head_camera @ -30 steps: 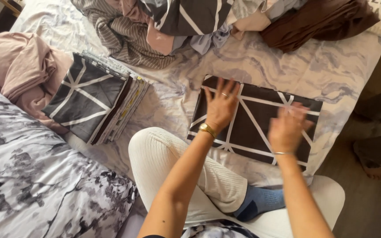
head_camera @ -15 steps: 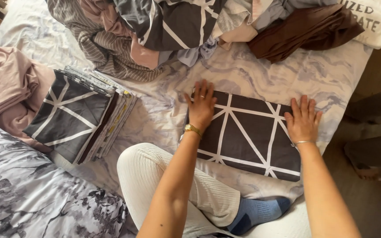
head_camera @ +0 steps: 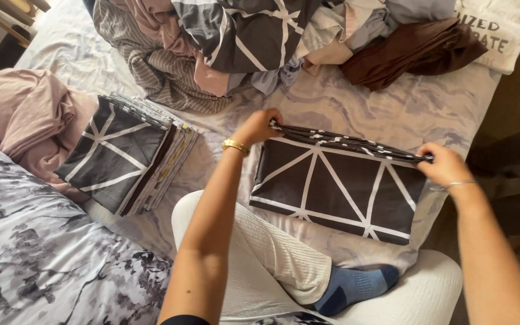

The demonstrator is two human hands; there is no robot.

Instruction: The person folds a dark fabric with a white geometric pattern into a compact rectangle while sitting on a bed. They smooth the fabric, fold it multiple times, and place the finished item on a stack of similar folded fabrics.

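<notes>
A folded dark grey cloth with white lines (head_camera: 332, 183) lies on the bed in front of my crossed legs. My left hand (head_camera: 259, 126), with a gold bracelet at the wrist, pinches its far left corner. My right hand (head_camera: 443, 165), wearing a thin bracelet, pinches its far right corner. The far edge is lifted slightly between the two hands; the near part rests flat on the marbled sheet (head_camera: 356, 105).
A stack of folded cloths (head_camera: 124, 153) sits to the left, beside a crumpled pink cloth (head_camera: 28, 114). A heap of unfolded laundry (head_camera: 242, 42) and a brown garment (head_camera: 410, 51) lie at the far side. A grey floral cover (head_camera: 37, 259) fills the near left. The bed's edge is at right.
Both hands were pressing flat on the dark cloth; now they have moved to its far corners and gripped them, lifting that edge.
</notes>
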